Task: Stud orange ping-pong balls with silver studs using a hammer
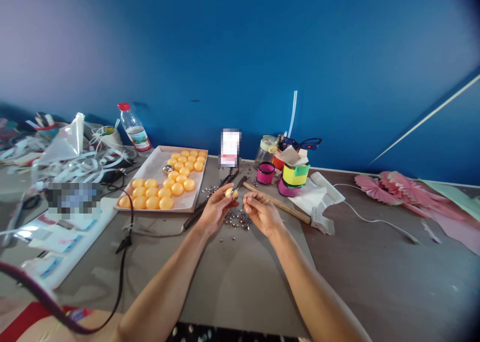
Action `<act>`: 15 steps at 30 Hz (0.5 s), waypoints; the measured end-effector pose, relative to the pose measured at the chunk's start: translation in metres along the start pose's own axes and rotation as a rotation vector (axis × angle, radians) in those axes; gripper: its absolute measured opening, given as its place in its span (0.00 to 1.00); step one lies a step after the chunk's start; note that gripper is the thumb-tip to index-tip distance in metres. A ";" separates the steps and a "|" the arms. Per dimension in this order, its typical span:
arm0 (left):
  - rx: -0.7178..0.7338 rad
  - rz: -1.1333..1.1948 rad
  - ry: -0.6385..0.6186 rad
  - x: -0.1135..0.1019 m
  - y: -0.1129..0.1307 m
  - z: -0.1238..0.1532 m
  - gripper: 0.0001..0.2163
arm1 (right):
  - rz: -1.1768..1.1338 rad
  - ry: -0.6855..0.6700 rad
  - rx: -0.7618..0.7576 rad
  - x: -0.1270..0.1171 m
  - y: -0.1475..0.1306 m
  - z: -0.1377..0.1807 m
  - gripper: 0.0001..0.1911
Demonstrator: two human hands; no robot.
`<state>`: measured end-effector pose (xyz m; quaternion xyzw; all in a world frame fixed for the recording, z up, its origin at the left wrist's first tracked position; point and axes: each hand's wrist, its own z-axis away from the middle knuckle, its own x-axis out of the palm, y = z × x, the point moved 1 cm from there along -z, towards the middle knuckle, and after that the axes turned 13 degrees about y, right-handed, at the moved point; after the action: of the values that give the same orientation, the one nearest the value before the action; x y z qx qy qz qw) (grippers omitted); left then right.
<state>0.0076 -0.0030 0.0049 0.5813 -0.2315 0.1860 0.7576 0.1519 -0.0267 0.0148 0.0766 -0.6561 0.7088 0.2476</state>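
My left hand is closed around a small orange half-ball, held up over the table. My right hand is pinched beside it, fingertips close to the ball; what they hold is too small to make out. Below both hands lies a pile of small silver beads. A pink tray to the left holds several orange half-balls in rows and one silver piece.
A wooden stick and dark tongs lie behind the hands. Tape rolls, a jar, a yellow cup and a water bottle stand at the back. White strips and cables clutter the left; pink paper fans lie right.
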 end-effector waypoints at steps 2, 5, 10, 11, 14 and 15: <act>0.003 -0.010 -0.009 0.001 -0.001 0.000 0.20 | 0.052 0.002 -0.017 0.000 0.002 0.001 0.12; 0.018 -0.035 -0.035 0.002 -0.002 0.002 0.21 | 0.189 0.035 -0.102 -0.001 0.005 0.002 0.09; 0.005 -0.062 -0.050 0.004 -0.002 0.005 0.22 | 0.328 0.052 -0.207 -0.002 0.009 0.002 0.09; 0.004 -0.064 -0.052 0.004 -0.003 0.006 0.22 | 0.328 0.045 -0.199 -0.002 0.009 0.002 0.09; 0.017 -0.076 -0.062 0.003 -0.005 0.005 0.22 | 0.312 0.034 -0.168 -0.001 0.011 0.001 0.10; 0.024 -0.085 -0.065 0.003 -0.005 0.004 0.22 | 0.306 0.032 -0.160 0.000 0.011 0.001 0.10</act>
<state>0.0122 -0.0080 0.0029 0.6052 -0.2291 0.1375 0.7499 0.1471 -0.0280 0.0050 -0.0553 -0.7104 0.6849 0.1525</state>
